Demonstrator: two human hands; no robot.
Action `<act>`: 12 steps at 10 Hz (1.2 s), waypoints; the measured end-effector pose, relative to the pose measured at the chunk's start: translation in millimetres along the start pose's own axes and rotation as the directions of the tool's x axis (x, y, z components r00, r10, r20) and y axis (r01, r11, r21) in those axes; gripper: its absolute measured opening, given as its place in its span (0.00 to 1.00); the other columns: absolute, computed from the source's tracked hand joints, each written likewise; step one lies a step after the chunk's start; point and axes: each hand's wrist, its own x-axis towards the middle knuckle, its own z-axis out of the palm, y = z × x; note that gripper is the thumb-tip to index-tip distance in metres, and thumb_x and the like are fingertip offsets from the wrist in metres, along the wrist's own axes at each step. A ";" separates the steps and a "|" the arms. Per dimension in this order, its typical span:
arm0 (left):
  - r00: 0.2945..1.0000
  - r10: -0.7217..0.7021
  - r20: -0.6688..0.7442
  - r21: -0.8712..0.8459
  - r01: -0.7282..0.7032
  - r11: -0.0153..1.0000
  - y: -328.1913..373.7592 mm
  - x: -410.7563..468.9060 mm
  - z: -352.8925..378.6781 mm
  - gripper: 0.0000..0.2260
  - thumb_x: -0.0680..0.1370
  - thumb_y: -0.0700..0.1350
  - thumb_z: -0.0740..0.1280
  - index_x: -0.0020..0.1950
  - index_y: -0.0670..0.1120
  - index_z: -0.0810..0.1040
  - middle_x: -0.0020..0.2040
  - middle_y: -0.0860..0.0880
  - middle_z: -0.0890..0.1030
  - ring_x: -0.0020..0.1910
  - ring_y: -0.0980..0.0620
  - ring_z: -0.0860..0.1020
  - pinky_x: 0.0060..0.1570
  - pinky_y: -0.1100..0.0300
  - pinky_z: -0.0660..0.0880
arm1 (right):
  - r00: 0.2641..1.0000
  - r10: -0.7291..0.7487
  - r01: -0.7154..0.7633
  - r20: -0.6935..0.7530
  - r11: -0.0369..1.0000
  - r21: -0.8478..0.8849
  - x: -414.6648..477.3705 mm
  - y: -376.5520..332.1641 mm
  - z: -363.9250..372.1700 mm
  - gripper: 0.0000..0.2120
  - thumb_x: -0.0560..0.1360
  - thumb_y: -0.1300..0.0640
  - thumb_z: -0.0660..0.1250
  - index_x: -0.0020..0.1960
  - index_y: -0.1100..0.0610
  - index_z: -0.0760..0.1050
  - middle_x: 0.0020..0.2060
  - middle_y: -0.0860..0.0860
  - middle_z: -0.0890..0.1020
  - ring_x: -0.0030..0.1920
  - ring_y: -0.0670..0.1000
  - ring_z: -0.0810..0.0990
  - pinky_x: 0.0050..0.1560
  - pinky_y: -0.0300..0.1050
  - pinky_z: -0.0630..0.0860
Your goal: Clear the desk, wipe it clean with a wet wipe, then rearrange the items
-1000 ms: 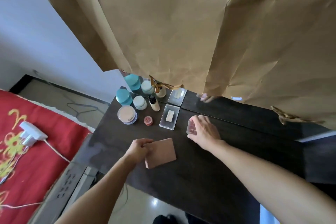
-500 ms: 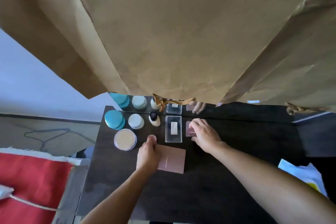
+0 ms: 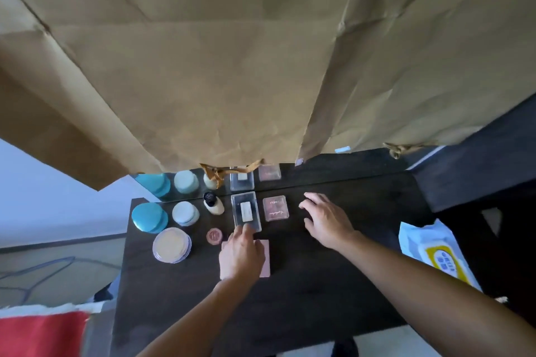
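On the dark desk [image 3: 333, 284] my left hand [image 3: 240, 255] lies flat on a pink rectangular palette [image 3: 266, 258], fingertips touching the near edge of a clear case [image 3: 246, 211]. My right hand [image 3: 324, 219] hovers open and empty just right of a small pink compact [image 3: 275, 208]. To the left stand a cream bottle with a black cap [image 3: 214, 203], a pale jar [image 3: 185, 213], a teal jar [image 3: 148, 217], a round powder compact [image 3: 171, 245] and a small red pot [image 3: 214, 236].
A pack of wet wipes [image 3: 435, 255] lies at the right, off the desk's end. Crumpled brown paper [image 3: 232, 66] covers the mirror behind the desk, whose bare strip reflects the items. A red cloth [image 3: 40, 333] is at the lower left.
My right hand has let go of the small pink compact and moved to its right. My left hand has slid forward over the pink palette toward the clear case. The camera has tilted.
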 end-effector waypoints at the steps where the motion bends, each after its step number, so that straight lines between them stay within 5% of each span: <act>1: 0.998 0.067 0.012 -0.005 -0.067 0.998 36.0 -8.2 13.7 0.10 0.77 0.47 0.61 0.57 0.49 0.72 0.56 0.51 0.76 0.53 0.47 0.77 0.45 0.54 0.74 | 0.997 0.037 -0.038 -0.065 0.999 -0.015 -29.6 37.1 -9.7 0.12 0.72 0.59 0.66 0.55 0.56 0.76 0.62 0.51 0.74 0.64 0.53 0.71 0.47 0.49 0.76; 4: 0.990 0.138 -0.031 0.028 -0.137 0.990 155.5 -67.5 96.5 0.06 0.77 0.46 0.61 0.52 0.47 0.73 0.51 0.49 0.78 0.50 0.45 0.77 0.42 0.55 0.70 | 0.987 0.090 -0.093 -0.136 0.996 -0.015 -129.7 169.0 -47.6 0.17 0.62 0.61 0.74 0.50 0.56 0.78 0.50 0.53 0.80 0.50 0.57 0.80 0.43 0.47 0.79; 6: 0.991 0.134 0.009 0.000 -0.134 0.991 242.0 -110.4 173.2 0.10 0.78 0.49 0.60 0.57 0.47 0.72 0.55 0.49 0.74 0.54 0.46 0.76 0.46 0.53 0.72 | 0.992 0.083 -0.089 -0.099 0.994 -0.057 -202.2 247.1 -64.2 0.21 0.69 0.49 0.57 0.56 0.57 0.77 0.59 0.54 0.79 0.58 0.54 0.78 0.45 0.46 0.79; 9: 0.989 -0.004 0.147 0.063 -0.006 0.998 297.2 -139.9 247.5 0.24 0.82 0.50 0.52 0.77 0.49 0.49 0.60 0.46 0.70 0.57 0.45 0.75 0.51 0.51 0.71 | 0.996 0.025 -0.022 0.085 0.999 -0.038 -248.3 287.2 -22.3 0.26 0.75 0.48 0.52 0.68 0.58 0.70 0.68 0.50 0.73 0.66 0.47 0.73 0.37 0.41 0.79; 10: 0.993 -0.009 0.114 0.173 -0.011 0.985 292.9 -139.6 260.3 0.25 0.82 0.51 0.46 0.77 0.48 0.44 0.61 0.47 0.68 0.56 0.46 0.74 0.49 0.52 0.72 | 0.994 -0.002 0.003 0.109 1.000 -0.008 -246.7 293.0 -20.8 0.28 0.76 0.48 0.53 0.73 0.58 0.62 0.72 0.51 0.67 0.70 0.47 0.67 0.43 0.45 0.80; 11: 0.993 0.054 0.109 0.314 -0.086 0.946 286.1 -138.4 269.8 0.28 0.77 0.53 0.35 0.78 0.47 0.45 0.66 0.47 0.67 0.56 0.46 0.73 0.50 0.52 0.74 | 0.977 -0.055 0.036 0.205 0.994 0.099 -241.8 301.2 -31.2 0.31 0.78 0.48 0.57 0.77 0.53 0.50 0.76 0.48 0.54 0.75 0.46 0.54 0.61 0.49 0.72; 12: 0.995 0.030 0.100 0.284 -0.057 0.957 284.8 -137.1 275.1 0.27 0.82 0.53 0.47 0.78 0.48 0.41 0.58 0.47 0.71 0.54 0.47 0.75 0.49 0.53 0.73 | 0.965 -0.054 -0.009 0.255 0.971 0.241 -223.9 315.6 -62.1 0.23 0.75 0.49 0.63 0.69 0.55 0.69 0.67 0.52 0.73 0.66 0.52 0.72 0.59 0.50 0.73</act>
